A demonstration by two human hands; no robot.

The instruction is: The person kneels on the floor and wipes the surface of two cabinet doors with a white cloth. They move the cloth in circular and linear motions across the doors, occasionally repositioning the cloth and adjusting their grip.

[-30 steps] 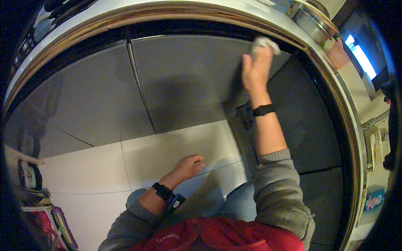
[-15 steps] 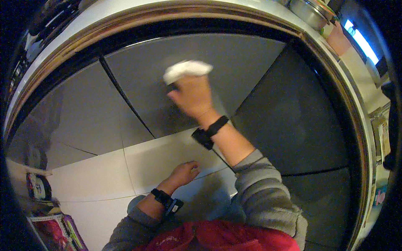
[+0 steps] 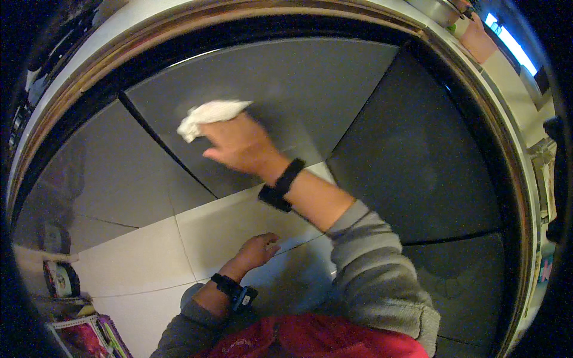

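Note:
My right hand (image 3: 243,146) is closed on a crumpled white cloth (image 3: 213,114), pressing it against the dark grey glossy cabinet door (image 3: 310,83) in front of me. The cloth lies toward the door's left half, sticking out beyond my fingers. Lower down, my left hand (image 3: 258,249) hangs above the pale floor tiles with its fingers curled in loosely. I see nothing in it, and it touches nothing. A black band with a small device sits on each wrist.
A pale counter edge (image 3: 179,17) curves over the doors. Another dark door (image 3: 418,161) stands at right, and a grey one (image 3: 110,161) at left. At lower left are a round black-rimmed object (image 3: 61,279) and a basket (image 3: 83,334) with colourful items. A metal pot (image 3: 434,9) stands at upper right.
My right hand has swept the cloth left and slightly down across the door. The left hand stays nearly in place. The view has shifted a little.

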